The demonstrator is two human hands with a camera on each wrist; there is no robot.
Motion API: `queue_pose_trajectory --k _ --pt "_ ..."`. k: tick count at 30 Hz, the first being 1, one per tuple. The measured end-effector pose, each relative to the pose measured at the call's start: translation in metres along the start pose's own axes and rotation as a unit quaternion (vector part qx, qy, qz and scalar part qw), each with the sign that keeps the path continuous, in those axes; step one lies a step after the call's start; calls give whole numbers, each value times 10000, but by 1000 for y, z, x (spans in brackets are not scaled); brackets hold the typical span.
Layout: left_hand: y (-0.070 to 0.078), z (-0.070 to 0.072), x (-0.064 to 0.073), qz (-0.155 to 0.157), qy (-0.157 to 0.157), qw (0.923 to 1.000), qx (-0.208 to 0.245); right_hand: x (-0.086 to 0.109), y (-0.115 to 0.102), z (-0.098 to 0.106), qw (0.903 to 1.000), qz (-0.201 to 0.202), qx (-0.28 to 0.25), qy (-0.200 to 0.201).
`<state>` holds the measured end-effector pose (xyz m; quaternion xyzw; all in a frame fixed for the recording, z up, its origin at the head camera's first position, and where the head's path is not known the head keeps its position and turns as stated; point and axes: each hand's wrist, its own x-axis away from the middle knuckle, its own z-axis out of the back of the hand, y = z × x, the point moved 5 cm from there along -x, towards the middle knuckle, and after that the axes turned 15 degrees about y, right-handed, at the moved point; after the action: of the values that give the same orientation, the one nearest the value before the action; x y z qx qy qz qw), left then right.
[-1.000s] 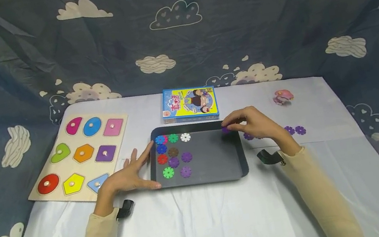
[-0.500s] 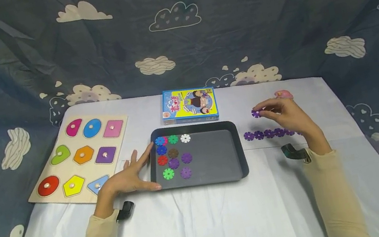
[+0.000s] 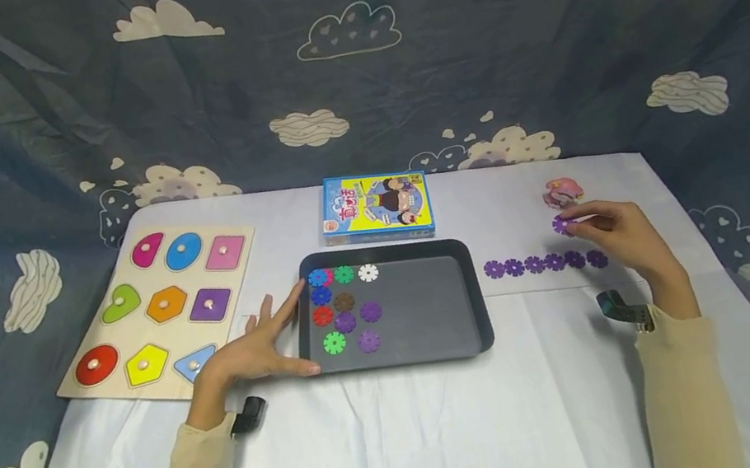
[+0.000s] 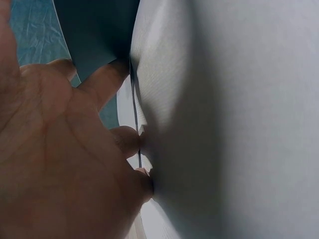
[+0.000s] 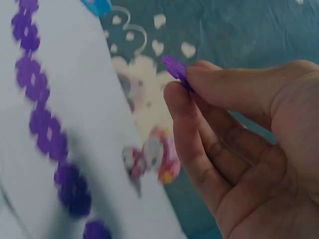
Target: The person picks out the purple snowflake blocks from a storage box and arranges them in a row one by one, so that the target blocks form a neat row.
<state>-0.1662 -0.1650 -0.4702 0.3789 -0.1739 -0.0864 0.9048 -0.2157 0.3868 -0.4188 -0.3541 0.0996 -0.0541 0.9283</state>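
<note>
- At frame right, the right hand [image 3: 635,238] pinches a purple notched plastic disc [image 3: 560,225] between thumb and fingers.
- Lower there, six purple discs [image 3: 534,265] form a row.
- Left of centre, the left hand [image 3: 253,352], fingers spread, touches a dark-grey rectangular tray [image 3: 427,317].
</note>
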Motion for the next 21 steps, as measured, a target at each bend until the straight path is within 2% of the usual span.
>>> queue_pose_trajectory --k 6,17,21 --pt "-1 0 0 20 -4 10000 -3 5 31 5 9986 -428 296 60" --pt "0 -1 -1 -93 -7 10000 19 12 79 20 9945 -987 264 235" --pt "-1 0 -1 -75 7 10000 6 15 97 27 9898 -1377 146 346"
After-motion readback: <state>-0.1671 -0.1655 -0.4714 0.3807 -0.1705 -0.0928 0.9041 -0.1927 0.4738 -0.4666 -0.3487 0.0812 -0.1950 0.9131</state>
